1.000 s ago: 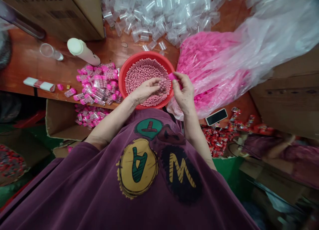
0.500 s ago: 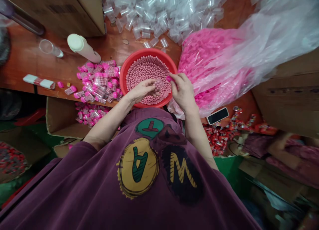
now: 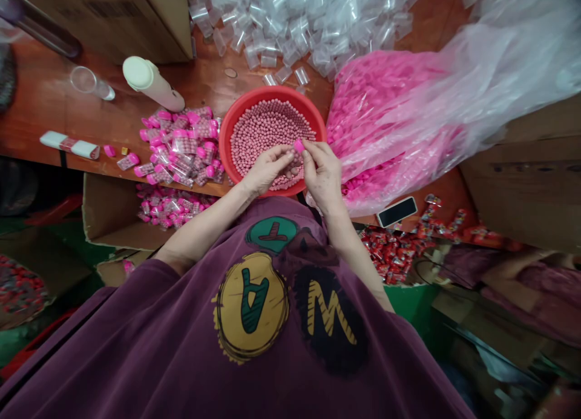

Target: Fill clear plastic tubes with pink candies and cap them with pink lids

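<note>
Pinching a pink cap (image 3: 298, 146) between thumb and fingers of the right hand (image 3: 324, 172), gripped a bead-filled tube (image 3: 296, 159) in the left hand (image 3: 267, 169), over the near right part of the red bowl (image 3: 272, 91)! Had cap and tube up close, with the join partly hidden by fingers; could not tell seated from merely touching. Spotted pink beads (image 3: 263, 128) below in the bowl, capped tubes (image 3: 181, 146) heaped on the table (image 3: 31, 104) just to the left, and more in the cardboard box (image 3: 104, 207) at the near left. Saw the plastic bag (image 3: 512, 68) of pink caps (image 3: 381, 92) on the right, loose clear tubes (image 3: 295, 16) on the far side, a phone (image 3: 397, 212) near the bag.
</note>
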`<state>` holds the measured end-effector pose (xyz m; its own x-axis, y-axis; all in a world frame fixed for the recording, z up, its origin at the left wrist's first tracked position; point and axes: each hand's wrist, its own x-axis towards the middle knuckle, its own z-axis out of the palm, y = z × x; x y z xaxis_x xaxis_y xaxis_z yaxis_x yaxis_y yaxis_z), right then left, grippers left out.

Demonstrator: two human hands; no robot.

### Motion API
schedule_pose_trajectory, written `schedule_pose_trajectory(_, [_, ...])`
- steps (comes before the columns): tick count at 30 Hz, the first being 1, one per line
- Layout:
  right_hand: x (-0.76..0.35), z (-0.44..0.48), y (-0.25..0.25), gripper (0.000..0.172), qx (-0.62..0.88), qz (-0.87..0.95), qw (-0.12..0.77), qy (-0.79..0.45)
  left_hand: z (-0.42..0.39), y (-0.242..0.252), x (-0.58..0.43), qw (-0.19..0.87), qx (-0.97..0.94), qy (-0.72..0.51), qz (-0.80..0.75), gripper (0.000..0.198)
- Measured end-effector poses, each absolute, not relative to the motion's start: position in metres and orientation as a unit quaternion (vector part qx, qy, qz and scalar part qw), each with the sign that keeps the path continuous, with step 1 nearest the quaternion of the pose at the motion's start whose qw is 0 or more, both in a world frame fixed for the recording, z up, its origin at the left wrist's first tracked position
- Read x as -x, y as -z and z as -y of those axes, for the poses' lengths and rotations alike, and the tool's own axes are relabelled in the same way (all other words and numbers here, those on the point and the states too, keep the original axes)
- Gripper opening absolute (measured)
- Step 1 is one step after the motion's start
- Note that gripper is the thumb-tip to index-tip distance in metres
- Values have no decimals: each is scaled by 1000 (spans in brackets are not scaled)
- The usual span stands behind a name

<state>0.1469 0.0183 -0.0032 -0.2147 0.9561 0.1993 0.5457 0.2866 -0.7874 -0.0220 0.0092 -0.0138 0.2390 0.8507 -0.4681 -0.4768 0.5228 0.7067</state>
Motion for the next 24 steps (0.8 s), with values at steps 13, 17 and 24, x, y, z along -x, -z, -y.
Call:
schedule_pose_trajectory(13, [-155, -3, 8, 45, 550, 661, 389, -330, -11, 10, 26, 753, -266, -449, -401, 41])
schedule_pose_trajectory(17, [-163, -7, 7, 33, 545, 701, 368, -277, -14, 11, 26, 750, -271, -420, -433, 38])
schedule_pose_trajectory(24, [-159, 0, -3, 34, 523, 737, 334, -268, -13, 15, 20, 762, -251, -434, -410, 40])
